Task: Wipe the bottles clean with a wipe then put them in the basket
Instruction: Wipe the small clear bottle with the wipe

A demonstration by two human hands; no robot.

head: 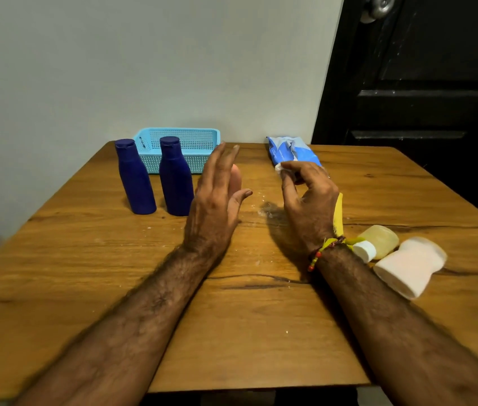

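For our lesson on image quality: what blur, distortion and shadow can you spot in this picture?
Head view: wide-angle bending bows the table edges and tilts the dark door; the white bottle at right is motion-smeared, as are the forearm edges; the right hand casts a soft shadow on the wood; the two blue bottles stay sharp.

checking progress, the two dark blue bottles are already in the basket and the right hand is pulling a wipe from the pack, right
Not quite. The head view shows both dark blue bottles standing on the table in front of the basket, not in it. The right hand does pinch a wipe at the pack.
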